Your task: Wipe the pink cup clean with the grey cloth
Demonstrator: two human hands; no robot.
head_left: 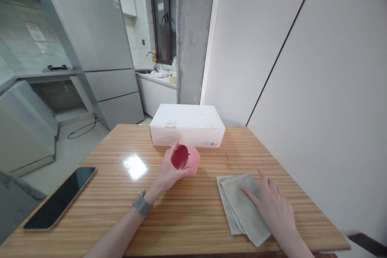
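My left hand [169, 169] is wrapped round a pink cup [195, 160] with an angular outside. The cup is tilted so that its round, dark inside faces me; its far side is partly hidden by my fingers. A folded grey-beige cloth [238, 201] lies flat on the right part of the table. Over the right edge of this cloth is my right hand [275, 205], palm down, with its fingers stretched out and the thumb apart on the fabric. Nothing shows in its grip. A watch [142, 203] sits on my left wrist.
Behind the cup, a white box [187, 125] stands at the far edge of the wooden table [115, 213]. A black phone-like device [60, 199] lies along the left edge. Beyond are a fridge [90, 28], a sink counter and, on the right, a white wall [326, 88].
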